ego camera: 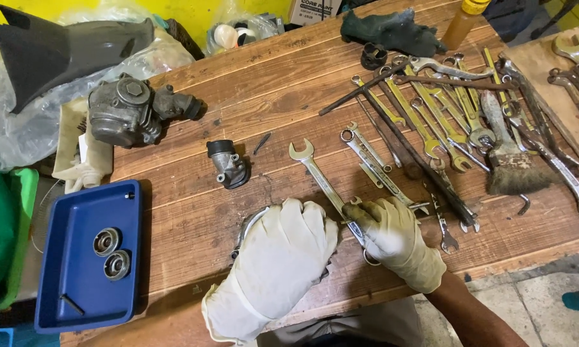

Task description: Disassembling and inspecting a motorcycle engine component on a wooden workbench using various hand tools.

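Head view: left hand (pixel 280 257) in pale glove pressed flat over round metal part (pixel 251 222) near front edge of desk (pixel 193 212). Right hand (pixel 392 238) clamped on wrench (pixel 321 180), tip w/ left. Bare planks betw. hands & carburetor (pixel 125 112). Blue tray (pixel 77 283) at left: two bearings (pixel 111 254), one hex key (pixel 71 304).

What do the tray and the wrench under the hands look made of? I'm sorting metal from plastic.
The tray looks like moulded plastic: uniform blue, rounded rim, dull sheen. The wrench looks like steel with a bright plated finish, silvery and reflective. The right hand grips its lower end.
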